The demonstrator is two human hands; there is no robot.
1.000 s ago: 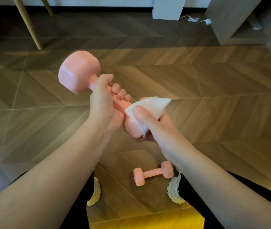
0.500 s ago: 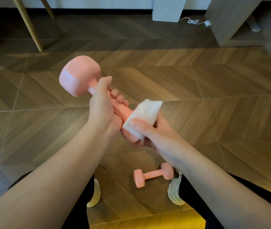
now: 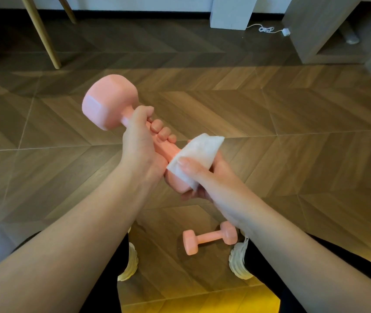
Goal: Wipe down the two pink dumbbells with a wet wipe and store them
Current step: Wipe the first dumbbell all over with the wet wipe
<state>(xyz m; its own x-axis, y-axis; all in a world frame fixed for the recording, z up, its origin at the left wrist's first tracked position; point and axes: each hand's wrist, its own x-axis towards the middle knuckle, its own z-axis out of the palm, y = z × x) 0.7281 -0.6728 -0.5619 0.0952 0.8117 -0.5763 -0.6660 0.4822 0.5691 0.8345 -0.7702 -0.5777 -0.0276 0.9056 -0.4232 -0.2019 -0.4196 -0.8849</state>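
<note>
Since a second ago the held dumbbell (image 3: 109, 101) has rolled slightly, so its matte pink, faceted head shows another face. The left hand (image 3: 139, 145) has its fingers (image 3: 163, 132) clenched round the smooth handle. The right hand (image 3: 211, 177) cups the near head and grasps a soft, folded white wet wipe (image 3: 199, 152) against it under the thumb. The second dumbbell (image 3: 209, 238) lies on the wood-grain chevron floor (image 3: 293, 132), near the right shoe (image 3: 238, 263).

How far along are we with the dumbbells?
Nothing is stored yet. In hand: the left hand grips the raised dumbbell by its handle while the right hand presses the wet wipe around its near head. Left: the second dumbbell lies on the floor, wiped or not I cannot tell; then storing both.
</note>
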